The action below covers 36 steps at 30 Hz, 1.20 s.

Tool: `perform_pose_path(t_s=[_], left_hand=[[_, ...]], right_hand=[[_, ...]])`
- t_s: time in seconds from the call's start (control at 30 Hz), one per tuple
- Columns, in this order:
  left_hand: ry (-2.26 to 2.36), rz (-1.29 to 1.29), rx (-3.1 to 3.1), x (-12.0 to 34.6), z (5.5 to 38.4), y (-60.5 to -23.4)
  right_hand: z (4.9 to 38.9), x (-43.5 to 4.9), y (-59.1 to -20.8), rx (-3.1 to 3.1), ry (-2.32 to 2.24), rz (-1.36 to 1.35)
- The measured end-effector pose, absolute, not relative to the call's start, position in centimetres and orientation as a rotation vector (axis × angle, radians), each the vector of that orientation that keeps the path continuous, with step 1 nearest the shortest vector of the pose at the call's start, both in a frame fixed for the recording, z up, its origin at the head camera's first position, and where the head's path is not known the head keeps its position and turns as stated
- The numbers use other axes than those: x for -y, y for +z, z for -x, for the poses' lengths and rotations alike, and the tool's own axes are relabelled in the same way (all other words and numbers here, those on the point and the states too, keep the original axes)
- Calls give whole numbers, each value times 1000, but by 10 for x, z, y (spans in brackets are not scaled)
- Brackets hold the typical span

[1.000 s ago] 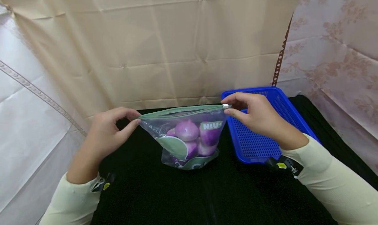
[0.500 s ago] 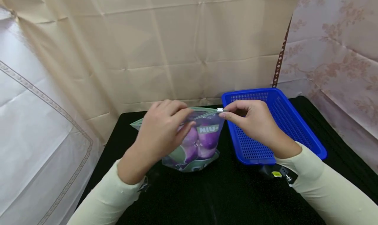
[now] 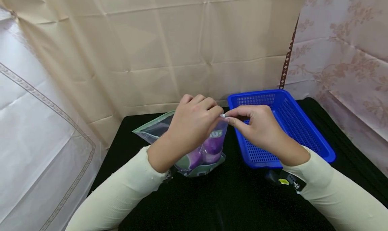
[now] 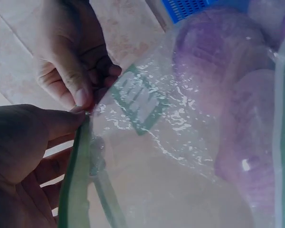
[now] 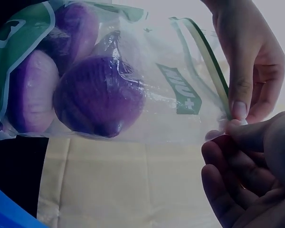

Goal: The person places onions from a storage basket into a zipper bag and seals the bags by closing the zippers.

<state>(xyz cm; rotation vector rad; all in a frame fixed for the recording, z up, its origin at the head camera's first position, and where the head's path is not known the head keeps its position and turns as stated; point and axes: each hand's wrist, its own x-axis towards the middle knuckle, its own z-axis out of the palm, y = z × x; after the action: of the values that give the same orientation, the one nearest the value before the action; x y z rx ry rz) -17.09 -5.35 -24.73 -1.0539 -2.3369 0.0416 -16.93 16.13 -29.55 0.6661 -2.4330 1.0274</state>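
A clear slider zip bag [image 3: 216, 134] with green printing holds several purple onions [image 3: 212, 146] and stands on the dark cloth. My right hand [image 3: 257, 126] pinches the bag's top right corner between thumb and fingertips. Right beside it, my left hand [image 3: 194, 123] reaches across the bag and pinches the zip edge by the small white slider [image 3: 223, 115]. The thumbs nearly meet in the right wrist view. At the left, the bag's green-edged mouth [image 3: 154, 123] gapes. In the left wrist view the green zip strip [image 4: 76, 175] runs down from my left thumb.
A blue perforated basket [image 3: 248, 150] stands right of the bag, partly behind my right hand. Dark cloth [image 3: 218, 204] covers the table. Beige fabric [image 3: 151, 55] hangs behind, with pale patterned cloth [image 3: 348, 55] on the right.
My left hand has let go of the bag's left corner and moved right along the top to the slider. My right hand keeps its pinch, shifted slightly left and down with the corner.
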Motion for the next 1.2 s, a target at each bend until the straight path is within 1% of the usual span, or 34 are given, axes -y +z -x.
perform_pose_path(t_s=[0.27, 0.47, 0.73, 0.93, 1.2], left_hand=[[76, 1018, 2365, 56, 170, -243], [57, 1017, 2421, 71, 171, -239], [-8, 988, 2506, 113, 172, -233], [-96, 959, 2524, 150, 173, -229], [-151, 935, 2521, 187, 176, -228]], right_hand=[[167, -165, -293, 2417, 1029, -720], [165, -173, -294, 2452, 1015, -677], [164, -185, -297, 2493, 1016, -557], [165, -192, -299, 2492, 1032, -513], [166, -198, -303, 2488, 1124, -459]])
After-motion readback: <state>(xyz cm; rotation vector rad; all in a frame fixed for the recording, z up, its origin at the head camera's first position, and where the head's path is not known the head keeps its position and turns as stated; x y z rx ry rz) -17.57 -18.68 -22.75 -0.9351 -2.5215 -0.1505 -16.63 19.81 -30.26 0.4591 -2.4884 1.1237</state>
